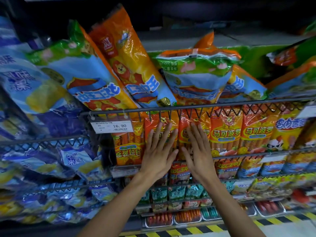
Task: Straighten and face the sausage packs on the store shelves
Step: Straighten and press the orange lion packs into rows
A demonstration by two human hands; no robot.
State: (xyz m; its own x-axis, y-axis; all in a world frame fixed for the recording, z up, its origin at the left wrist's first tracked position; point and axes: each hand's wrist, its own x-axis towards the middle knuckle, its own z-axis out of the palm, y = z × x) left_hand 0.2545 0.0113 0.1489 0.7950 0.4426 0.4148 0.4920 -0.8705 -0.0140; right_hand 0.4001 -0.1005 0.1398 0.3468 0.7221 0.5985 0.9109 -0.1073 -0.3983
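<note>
Pressing sausage packs [171, 134], flat fingers [169, 132] atop

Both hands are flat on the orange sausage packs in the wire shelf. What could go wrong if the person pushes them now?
1. The left hand and right hand press flat with open fingers, so the orange packs may slide or tilt rather than line up.
2. The big bags above lean loosely over the wire rail; shaking the shelf might bring one down.
3. The price tag hangs nearby and could be knocked.
</note>
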